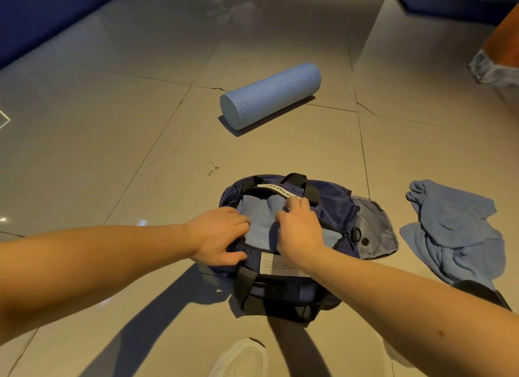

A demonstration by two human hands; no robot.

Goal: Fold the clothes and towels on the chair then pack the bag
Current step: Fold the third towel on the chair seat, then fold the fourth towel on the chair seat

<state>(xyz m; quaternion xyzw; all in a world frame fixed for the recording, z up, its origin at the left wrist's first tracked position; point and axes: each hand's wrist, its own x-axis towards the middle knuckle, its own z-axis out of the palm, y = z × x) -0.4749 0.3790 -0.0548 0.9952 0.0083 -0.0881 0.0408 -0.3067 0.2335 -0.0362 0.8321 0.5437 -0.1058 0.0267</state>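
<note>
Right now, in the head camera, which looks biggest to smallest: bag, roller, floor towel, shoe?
1. Bag
2. Floor towel
3. Roller, though it lies farther away, so these two are unsure
4. Shoe, partly cut off by the frame

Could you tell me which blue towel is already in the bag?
The flat towel inside the navy bag; the crumpled towel lies on the floor beside it.

Blue foam roller (271, 95) lying on tiled floor (112, 123); dark blue mat (42, 17) far left.
</note>
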